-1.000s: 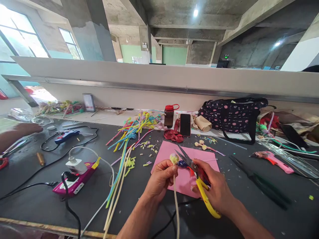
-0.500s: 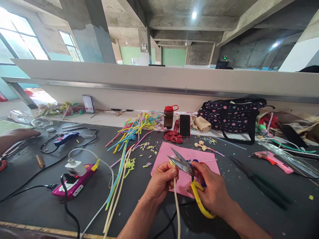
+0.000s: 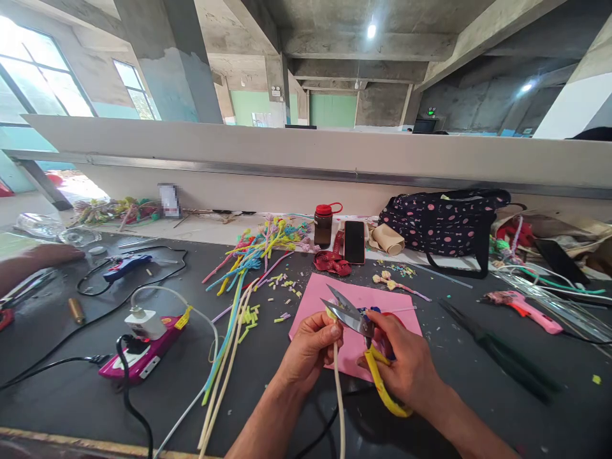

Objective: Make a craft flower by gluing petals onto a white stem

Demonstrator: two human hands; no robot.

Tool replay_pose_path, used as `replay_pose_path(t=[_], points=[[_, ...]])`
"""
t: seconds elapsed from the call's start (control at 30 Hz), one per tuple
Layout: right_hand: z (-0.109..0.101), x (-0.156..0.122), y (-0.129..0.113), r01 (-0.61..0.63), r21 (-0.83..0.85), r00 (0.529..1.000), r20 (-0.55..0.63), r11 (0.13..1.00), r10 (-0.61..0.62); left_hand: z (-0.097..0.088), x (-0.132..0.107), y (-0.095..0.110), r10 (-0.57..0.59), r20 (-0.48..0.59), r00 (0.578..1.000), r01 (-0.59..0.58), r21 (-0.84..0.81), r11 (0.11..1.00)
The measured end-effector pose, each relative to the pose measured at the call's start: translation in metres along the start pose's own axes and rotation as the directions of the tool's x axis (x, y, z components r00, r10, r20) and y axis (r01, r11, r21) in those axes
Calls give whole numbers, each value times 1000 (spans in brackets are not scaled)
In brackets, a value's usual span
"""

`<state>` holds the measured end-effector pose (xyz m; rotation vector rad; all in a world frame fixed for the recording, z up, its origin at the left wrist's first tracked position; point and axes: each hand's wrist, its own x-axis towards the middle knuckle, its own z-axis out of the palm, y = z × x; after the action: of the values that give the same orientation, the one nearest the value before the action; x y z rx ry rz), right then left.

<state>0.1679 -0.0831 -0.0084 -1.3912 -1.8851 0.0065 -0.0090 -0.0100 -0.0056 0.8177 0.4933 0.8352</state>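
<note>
My left hand (image 3: 313, 347) pinches a cream-coloured cord (image 3: 339, 398) near its top end, and the rest of the cord hangs down toward the front edge. A small pale yellow tip shows above my fingers. In my right hand (image 3: 404, 357) is a pair of scissors (image 3: 351, 315) with yellow-wrapped handles. Their blades are parted and lie right at the yellow tip, over my left fingertips. Beneath both hands lies a pink sheet (image 3: 315, 293). Something dark blue on it is mostly hidden by my right hand.
Colourful fuzzy cords (image 3: 262, 245) and cut bits (image 3: 248, 315) lie left of the sheet. A power strip (image 3: 155, 357) with cables is further left, near a co-worker's hand (image 3: 52, 255). On the right are dark shears (image 3: 497, 350) and a pink glue gun (image 3: 526, 309). A bottle (image 3: 323, 229) stands behind.
My hands, the cord and the scissors stay almost in place, with the blades still parted. At the far left, the co-worker's hand has shifted slightly to the right.
</note>
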Motion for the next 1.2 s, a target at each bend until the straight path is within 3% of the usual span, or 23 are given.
replay_pose_path(t=[0.53, 0.77, 0.97, 1.1, 1.2], points=[[2, -1, 4, 46, -78, 998, -34, 996, -49, 0, 0, 0, -11, -24, 1000, 11, 4, 1000], [2, -3, 4, -2, -49, 999, -41, 999, 0, 0, 0, 1, -14, -20, 1000, 14, 19, 1000], [-5, 0, -4, -260, 240, 966, 61, 935, 253, 1, -1, 3, -13, -13, 1000, 14, 15, 1000], [-6, 2, -1, -296, 484, 954, 106, 824, 280, 1, -2, 3, -9, -4, 1000, 9, 29, 1000], [-6, 2, 0, -299, 539, 953, 123, 787, 277, 1, -2, 2, -18, 19, 1000, 17, 43, 999]])
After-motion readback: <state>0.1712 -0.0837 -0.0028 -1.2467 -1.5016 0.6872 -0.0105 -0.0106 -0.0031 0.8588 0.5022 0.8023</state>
